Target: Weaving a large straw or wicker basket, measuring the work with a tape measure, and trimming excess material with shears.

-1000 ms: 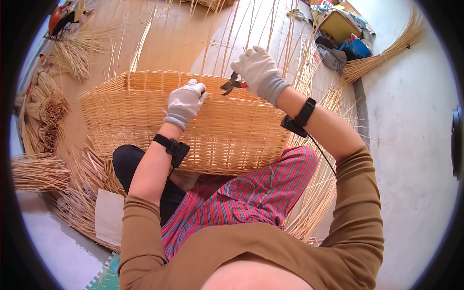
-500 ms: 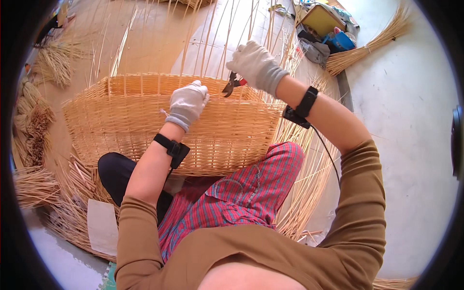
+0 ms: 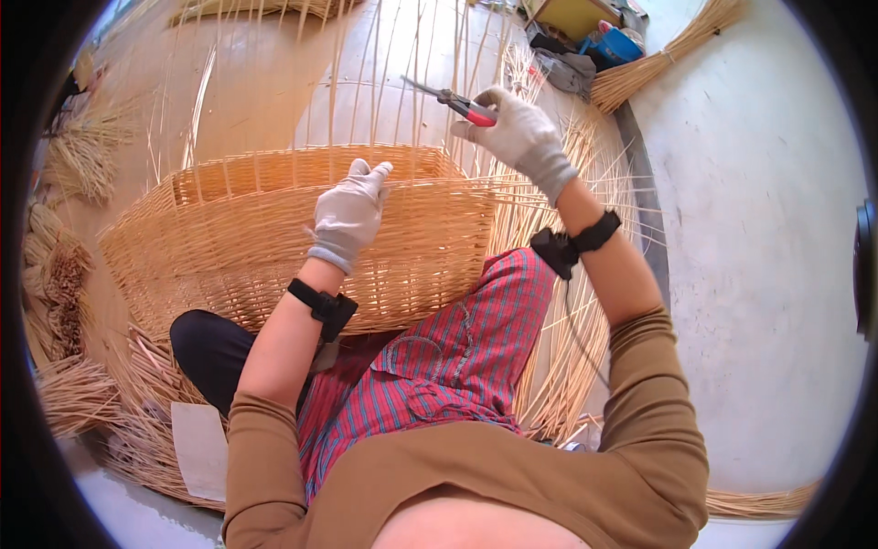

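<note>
A half-woven wicker basket (image 3: 229, 238) lies across my lap, with long upright stakes rising from its rim. My left hand (image 3: 350, 209), in a pale work glove, is at the near rim. Its fingers are bent over the edge and closed there; their tips are partly hidden. Up and to the right, clear of the basket, my gloved right hand (image 3: 519, 137) grips pruning shears (image 3: 477, 113) by the red handles. The metal blades point up and left, among the stakes. Loose weaver ends (image 3: 535, 194) stick out past the basket's right end, below my right hand.
Long loose rods (image 3: 558, 366) lie to the right of my knee. Bundles of cut rods (image 3: 78, 393) are heaped at the left, with a pale flat piece (image 3: 198, 448) on them. At the far right are a tied bundle (image 3: 668, 57) and a blue container (image 3: 615, 48).
My right hand has moved right and away from the rim, and the shears have swung from pointing down to pointing up-left. The basket has shifted slightly left in view. My left hand stays at the rim.
</note>
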Demonstrator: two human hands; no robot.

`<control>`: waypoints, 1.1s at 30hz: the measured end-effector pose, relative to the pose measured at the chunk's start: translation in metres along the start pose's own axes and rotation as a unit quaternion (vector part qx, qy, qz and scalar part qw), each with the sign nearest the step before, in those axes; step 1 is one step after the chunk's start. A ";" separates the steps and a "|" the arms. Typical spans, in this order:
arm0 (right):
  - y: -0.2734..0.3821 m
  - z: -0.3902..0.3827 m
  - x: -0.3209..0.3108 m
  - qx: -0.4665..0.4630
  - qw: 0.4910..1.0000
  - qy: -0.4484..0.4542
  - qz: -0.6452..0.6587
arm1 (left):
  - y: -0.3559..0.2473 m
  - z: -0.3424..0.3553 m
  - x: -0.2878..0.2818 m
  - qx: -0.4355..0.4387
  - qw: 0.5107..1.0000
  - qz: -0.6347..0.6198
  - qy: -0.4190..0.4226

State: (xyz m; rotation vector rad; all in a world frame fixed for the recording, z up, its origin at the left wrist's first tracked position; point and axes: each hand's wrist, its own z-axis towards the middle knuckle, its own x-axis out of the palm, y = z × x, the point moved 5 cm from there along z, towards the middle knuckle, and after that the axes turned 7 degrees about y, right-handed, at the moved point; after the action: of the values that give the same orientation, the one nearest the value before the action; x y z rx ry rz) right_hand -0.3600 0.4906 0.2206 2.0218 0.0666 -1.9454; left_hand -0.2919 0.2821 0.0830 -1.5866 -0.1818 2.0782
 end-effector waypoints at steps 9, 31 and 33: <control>0.022 -0.151 0.199 0.008 0.768 0.219 0.602 | -0.062 -0.084 0.054 -0.027 0.784 -0.612 0.099; -0.124 -0.096 0.228 0.176 0.851 -0.104 0.484 | 0.037 -0.097 0.057 -0.271 0.796 -0.539 0.048; -0.113 -0.088 0.223 0.185 0.851 -0.097 0.482 | 0.052 -0.085 0.068 -0.320 0.751 -0.574 0.059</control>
State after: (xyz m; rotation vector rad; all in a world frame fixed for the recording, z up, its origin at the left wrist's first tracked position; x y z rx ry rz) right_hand -0.2906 0.5774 -0.0194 1.5094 -1.2089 -1.4926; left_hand -0.2422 0.2528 -0.0228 -1.3080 -1.5242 0.9190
